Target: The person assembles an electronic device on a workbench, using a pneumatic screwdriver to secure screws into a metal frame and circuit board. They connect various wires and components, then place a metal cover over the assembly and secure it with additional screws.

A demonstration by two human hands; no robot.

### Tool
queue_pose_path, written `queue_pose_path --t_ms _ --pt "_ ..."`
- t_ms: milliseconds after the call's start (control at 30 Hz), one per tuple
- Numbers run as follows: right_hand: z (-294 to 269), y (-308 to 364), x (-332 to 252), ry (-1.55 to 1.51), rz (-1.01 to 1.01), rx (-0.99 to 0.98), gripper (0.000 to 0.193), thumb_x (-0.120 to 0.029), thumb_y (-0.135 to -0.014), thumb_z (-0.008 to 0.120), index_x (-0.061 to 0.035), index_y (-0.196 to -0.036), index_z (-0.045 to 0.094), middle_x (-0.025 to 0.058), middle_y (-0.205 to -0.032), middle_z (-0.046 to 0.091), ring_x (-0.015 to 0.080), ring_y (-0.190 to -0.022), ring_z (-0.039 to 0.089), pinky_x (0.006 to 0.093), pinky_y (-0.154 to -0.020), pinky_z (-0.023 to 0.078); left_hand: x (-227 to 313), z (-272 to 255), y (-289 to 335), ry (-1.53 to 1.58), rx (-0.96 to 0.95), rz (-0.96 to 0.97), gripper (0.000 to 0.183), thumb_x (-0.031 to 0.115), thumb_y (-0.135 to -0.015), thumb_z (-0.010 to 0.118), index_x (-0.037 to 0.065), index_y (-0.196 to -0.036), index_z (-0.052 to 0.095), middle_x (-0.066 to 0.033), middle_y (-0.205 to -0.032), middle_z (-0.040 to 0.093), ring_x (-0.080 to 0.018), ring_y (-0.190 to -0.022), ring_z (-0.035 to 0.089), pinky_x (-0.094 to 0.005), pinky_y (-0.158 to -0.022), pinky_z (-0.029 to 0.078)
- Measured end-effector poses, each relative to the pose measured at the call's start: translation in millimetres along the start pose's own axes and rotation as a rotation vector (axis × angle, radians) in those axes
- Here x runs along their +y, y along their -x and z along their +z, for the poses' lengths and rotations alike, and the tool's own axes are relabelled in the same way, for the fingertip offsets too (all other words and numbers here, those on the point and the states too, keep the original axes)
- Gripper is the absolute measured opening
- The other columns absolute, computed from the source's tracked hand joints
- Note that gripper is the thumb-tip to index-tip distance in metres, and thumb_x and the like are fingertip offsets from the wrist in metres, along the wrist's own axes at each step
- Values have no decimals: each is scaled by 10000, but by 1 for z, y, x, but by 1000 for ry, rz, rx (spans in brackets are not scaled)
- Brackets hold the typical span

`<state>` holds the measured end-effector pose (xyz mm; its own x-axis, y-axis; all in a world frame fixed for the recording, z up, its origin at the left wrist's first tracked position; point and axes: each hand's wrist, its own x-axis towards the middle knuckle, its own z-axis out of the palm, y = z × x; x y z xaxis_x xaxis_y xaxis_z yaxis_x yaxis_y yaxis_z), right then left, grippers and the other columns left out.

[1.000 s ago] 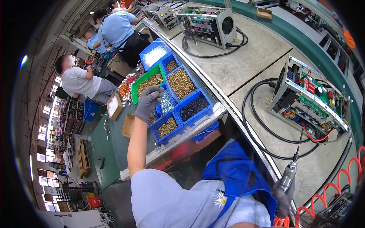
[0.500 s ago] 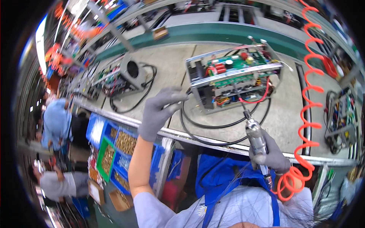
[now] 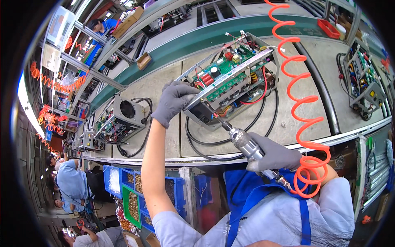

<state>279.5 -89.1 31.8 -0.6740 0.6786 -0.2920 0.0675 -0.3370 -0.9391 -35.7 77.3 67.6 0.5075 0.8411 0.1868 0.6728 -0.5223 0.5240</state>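
Head view, silver screwdriver point(image 3: 245, 144) gripped by right hand point(image 3: 276, 155), long axis slanted up-left toward open chassis point(image 3: 237, 73) on surface point(image 3: 284, 128), left hand point(image 3: 175, 101) curled at chassis corner, fingers' hold cannot be told.

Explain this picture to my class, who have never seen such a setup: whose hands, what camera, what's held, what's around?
No machine here: these are a person's own gloved hands. A wide fisheye camera on the person's head looks down, so straight edges look bent. The right hand holds a silver power driver with a coiled orange hose; its bit points toward an open metal chassis carrying a green circuit board. The left hand is at the chassis's left end. Also on the workbench are a looped black cable and other opened units. Lower left, blue bins and a green bin contain small parts.
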Motion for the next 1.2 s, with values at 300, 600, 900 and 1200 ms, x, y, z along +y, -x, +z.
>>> queue_pose_path --t_ms 300,600,900,1200 --pt "3 0 -4 -16 11 29 818 -209 -723 783 -15 -1394 359 81 -959 559 157 -741 604 313 -655 520 -8 0 -7 166 -118 -135 238 75 -809 697 9 -1034 737 -33 -855 676 -126 -788 605 -274 -744 491" --pt "7 7 -8 -168 42 0 809 -218 -727 781 -23 -1386 355 81 -899 557 152 -648 614 303 -557 520 -3 -3 -6 266 -123 -186 261 68 -793 698 -5 -1041 737 -39 -898 670 -126 -829 607 -277 -766 495" --pt "13 1 -6 -173 17 10 804 -205 -724 753 -34 -1394 343 77 -828 560 145 -601 605 291 -500 502 -5 -7 -5 425 -165 -152 318 9 -740 635 11 -1038 745 -45 -890 677 -120 -800 623 -272 -747 510" --pt "33 -9 31 -1152 -169 -335 565 -408 -860 625 -28 -1240 450 74 -815 573 151 -548 579 312 -483 534 -5 -8 -5 422 -165 -132 338 15 -717 618 -4 -1031 742 -42 -871 683 -121 -796 625 -278 -755 509"
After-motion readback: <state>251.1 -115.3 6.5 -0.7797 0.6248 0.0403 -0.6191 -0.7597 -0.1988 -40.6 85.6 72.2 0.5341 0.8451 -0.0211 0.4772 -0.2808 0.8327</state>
